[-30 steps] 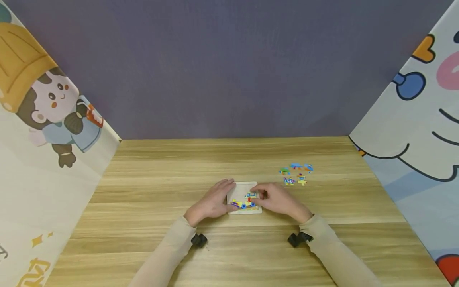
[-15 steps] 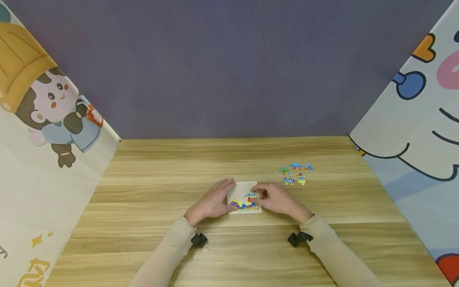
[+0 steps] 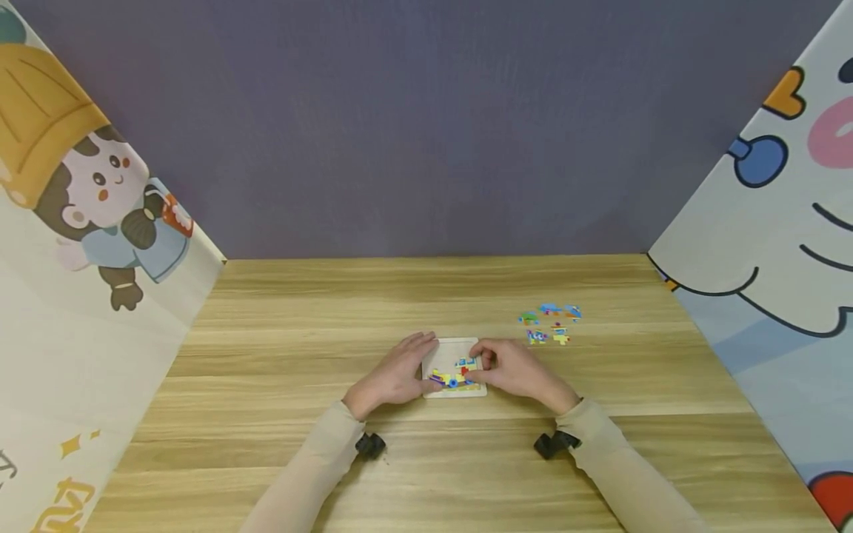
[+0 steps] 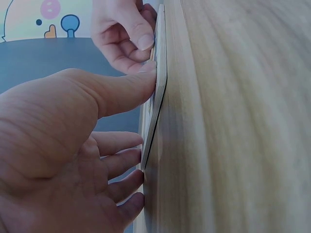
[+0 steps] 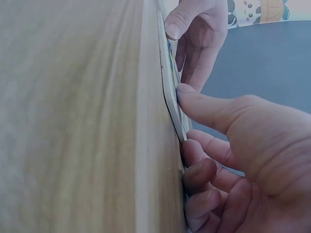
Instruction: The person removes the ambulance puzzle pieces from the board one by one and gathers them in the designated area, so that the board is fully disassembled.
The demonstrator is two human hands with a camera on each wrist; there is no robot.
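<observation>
A small pale puzzle board [image 3: 440,346] lies on the wooden table, carrying pieces that form part of a yellow vehicle with blue wheels [image 3: 453,383]. My left hand [image 3: 395,372] rests along the board's left side, thumb on its surface near the bottom and the other fingers stretched out by its edge. On the right side, my right hand [image 3: 513,369] has thumb and index finger about a yellow cab puzzle piece [image 3: 464,363] with blue windows, partly hidden by the fingers. In the right wrist view, that hand's other fingers curl beside the board [image 5: 170,92].
Several loose puzzle pieces [image 3: 560,334], blue, green and yellow, lie on the table [image 3: 300,318] beyond my right hand. A dark wall [image 3: 426,148] rises behind the table, with cartoon panels on both sides.
My right thumb and index finger have shifted slightly to the right, and the vehicle's red part looks a little displaced. My left hand and the loose pieces stay put.
</observation>
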